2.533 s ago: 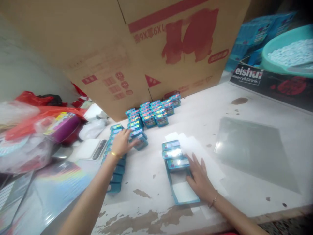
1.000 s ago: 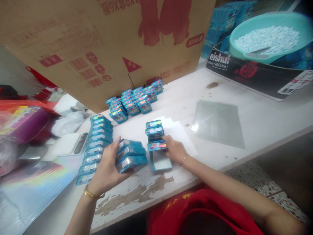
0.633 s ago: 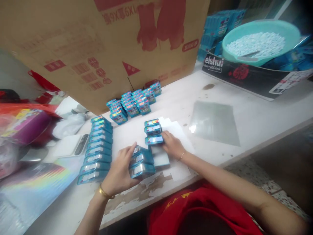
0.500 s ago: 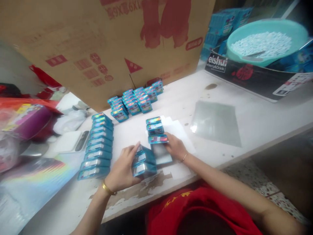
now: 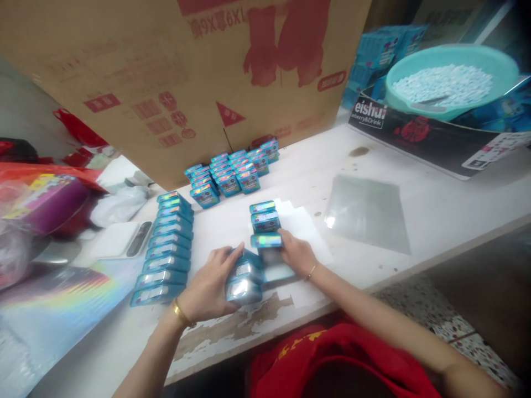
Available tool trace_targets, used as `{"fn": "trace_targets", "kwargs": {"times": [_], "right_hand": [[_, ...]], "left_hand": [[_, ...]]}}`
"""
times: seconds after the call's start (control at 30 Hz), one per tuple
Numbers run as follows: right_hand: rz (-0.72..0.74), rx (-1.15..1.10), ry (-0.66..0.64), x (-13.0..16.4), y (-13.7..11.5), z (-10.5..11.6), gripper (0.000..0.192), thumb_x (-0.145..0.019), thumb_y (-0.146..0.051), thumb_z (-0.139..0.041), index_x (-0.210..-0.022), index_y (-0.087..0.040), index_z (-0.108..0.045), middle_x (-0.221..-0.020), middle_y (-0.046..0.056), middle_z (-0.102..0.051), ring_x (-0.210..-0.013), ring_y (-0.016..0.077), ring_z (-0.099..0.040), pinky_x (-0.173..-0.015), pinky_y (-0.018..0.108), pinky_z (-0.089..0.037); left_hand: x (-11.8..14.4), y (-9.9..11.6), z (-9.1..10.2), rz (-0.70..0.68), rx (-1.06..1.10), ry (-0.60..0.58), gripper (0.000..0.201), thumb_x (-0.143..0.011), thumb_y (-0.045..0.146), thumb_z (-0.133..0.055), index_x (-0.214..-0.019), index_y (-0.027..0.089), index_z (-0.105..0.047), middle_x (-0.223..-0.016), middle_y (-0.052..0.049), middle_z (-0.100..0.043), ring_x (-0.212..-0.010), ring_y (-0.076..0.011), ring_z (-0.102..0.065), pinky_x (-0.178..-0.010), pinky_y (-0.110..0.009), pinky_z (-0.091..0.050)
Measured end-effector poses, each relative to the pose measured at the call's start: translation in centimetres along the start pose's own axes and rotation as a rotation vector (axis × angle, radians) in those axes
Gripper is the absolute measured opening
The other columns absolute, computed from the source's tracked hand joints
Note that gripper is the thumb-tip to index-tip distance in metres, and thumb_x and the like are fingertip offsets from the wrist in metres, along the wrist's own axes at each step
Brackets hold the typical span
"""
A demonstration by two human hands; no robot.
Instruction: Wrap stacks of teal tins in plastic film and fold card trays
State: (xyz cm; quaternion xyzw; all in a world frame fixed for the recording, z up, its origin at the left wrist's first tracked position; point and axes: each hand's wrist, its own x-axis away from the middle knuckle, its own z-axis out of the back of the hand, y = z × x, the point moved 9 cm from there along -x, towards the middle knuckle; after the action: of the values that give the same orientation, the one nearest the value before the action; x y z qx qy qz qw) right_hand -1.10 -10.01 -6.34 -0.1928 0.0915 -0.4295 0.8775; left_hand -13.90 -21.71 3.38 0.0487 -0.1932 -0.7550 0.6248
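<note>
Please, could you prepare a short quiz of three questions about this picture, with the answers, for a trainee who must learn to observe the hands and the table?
1. Multiple choice: what does the left hand grip?
a) a white scale
b) blue boxes
c) a red bag

2. True or false: the teal basin holds many small pale pieces.

3. Short answer: which box in the row of three is the right hand touching?

Key: 1. b. 2. True. 3. The front one, lowest in the view.
</note>
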Motion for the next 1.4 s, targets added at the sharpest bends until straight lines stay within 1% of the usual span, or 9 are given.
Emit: {"fn": "trace_targets", "kwargs": {"times": [0.13, 0.23, 0.33, 0.53, 0.73, 0.9, 1.07, 1.23, 1.4], "right_hand": [[-0.078, -0.145, 0.034, -1.2, 1.6, 0.8, 0.046, -0.09, -0.04, -0.046, -0.129, -0.018, -0.039, -0.114, 0.013, -0.06, -0.096, 0.0281, -0.061, -0.077, 0.039, -0.048], [0.039, -0.31, 0.177, -2.9, 2.2, 2.4, 0.095, -0.074, -0.053, -0.066, -0.144, -0.017, -0.014, -0.145, 0.019, -0.03, -0.13, 0.0327, -0.036, -0.1, 0.047, -0.038], [0.247, -0.474, 0.138, -4.9, 1.7, 2.8, 0.139, -0.057, -0.058, -0.077, -0.143, -0.015, 0.023, -0.152, 0.023, -0.004, -0.141, 0.033, -0.013, -0.109, 0.05, -0.025], [0.746, -0.282, 0.022, -5.3, -2.8, 3.2, 0.118, -0.065, -0.042, -0.075, -0.148, -0.019, 0.005, -0.149, 0.019, -0.022, -0.139, 0.0315, -0.02, -0.111, 0.054, -0.018], [0.588, -0.495, -0.131, -7.9, -0.9, 2.4, 0.14, -0.057, -0.046, -0.081, -0.142, -0.022, 0.028, -0.152, 0.018, -0.014, -0.137, 0.0295, -0.026, -0.108, 0.05, -0.028], [0.622, -0.615, -0.29, -8.3, -0.5, 1.2, 0.141, -0.056, -0.04, -0.082, -0.141, -0.023, 0.029, -0.142, 0.017, -0.039, -0.126, 0.0256, -0.045, -0.103, 0.047, -0.036], [0.66, -0.519, -0.202, -8.6, -0.8, 1.8, 0.132, -0.058, -0.038, -0.081, -0.146, -0.025, 0.017, -0.134, 0.011, -0.05, -0.12, 0.0239, -0.051, -0.098, 0.046, -0.043], [0.722, -0.336, -0.056, -7.6, -1.0, 3.0, 0.121, -0.057, -0.039, -0.08, -0.148, -0.022, -0.003, -0.141, 0.016, -0.04, -0.127, 0.0305, -0.042, -0.101, 0.05, -0.038], [0.58, -0.364, -0.082, -6.9, 1.0, 1.7, 0.133, -0.058, -0.047, -0.079, -0.143, -0.028, 0.022, -0.144, 0.011, -0.037, -0.129, 0.0282, -0.041, -0.098, 0.052, -0.041]], "left_hand": [[0.1, -0.1, 0.0, 0.004, 0.003, 0.007, 0.105, -0.061, 0.034, -0.071, -0.148, 0.025, -0.013, -0.132, -0.014, -0.038, -0.119, -0.0323, -0.039, -0.097, -0.046, -0.042], [0.1, 0.0, 0.0, 0.001, 0.004, 0.017, 0.105, -0.06, 0.033, -0.071, -0.148, 0.024, -0.015, -0.131, -0.014, -0.038, -0.119, -0.0326, -0.04, -0.097, -0.047, -0.041], [0.1, 0.0, 0.0, 0.0, 0.003, 0.015, 0.104, -0.06, 0.033, -0.071, -0.148, 0.023, -0.015, -0.131, -0.014, -0.038, -0.12, -0.0327, -0.039, -0.098, -0.046, -0.04], [0.2, -0.3, 0.0, -0.003, 0.029, 0.013, 0.106, -0.059, 0.032, -0.072, -0.147, 0.024, -0.015, -0.131, -0.014, -0.038, -0.118, -0.0318, -0.039, -0.098, -0.046, -0.04], [-0.2, -0.3, -0.1, -0.024, 0.063, 0.003, 0.11, -0.055, 0.029, -0.073, -0.147, 0.024, -0.014, -0.131, -0.013, -0.038, -0.118, -0.032, -0.04, -0.098, -0.045, -0.04], [-0.6, -0.2, 0.0, -0.034, 0.076, 0.017, 0.11, -0.054, 0.031, -0.074, -0.147, 0.024, -0.016, -0.131, -0.013, -0.038, -0.117, -0.0325, -0.04, -0.098, -0.045, -0.041], [-0.4, -0.3, -0.1, -0.021, 0.106, 0.033, 0.111, -0.052, 0.034, -0.075, -0.146, 0.023, -0.018, -0.131, -0.013, -0.038, -0.118, -0.0329, -0.039, -0.097, -0.045, -0.041], [0.5, -0.6, -0.1, 0.016, 0.108, 0.059, 0.11, -0.053, 0.034, -0.074, -0.146, 0.026, -0.017, -0.13, -0.012, -0.038, -0.116, -0.0323, -0.041, -0.093, -0.044, -0.044], [0.9, -0.5, -1.2, 0.03, 0.095, 0.009, 0.107, -0.053, 0.034, -0.074, -0.145, 0.026, -0.022, -0.129, -0.012, -0.04, -0.113, -0.0322, -0.042, -0.093, -0.044, -0.044]]}}
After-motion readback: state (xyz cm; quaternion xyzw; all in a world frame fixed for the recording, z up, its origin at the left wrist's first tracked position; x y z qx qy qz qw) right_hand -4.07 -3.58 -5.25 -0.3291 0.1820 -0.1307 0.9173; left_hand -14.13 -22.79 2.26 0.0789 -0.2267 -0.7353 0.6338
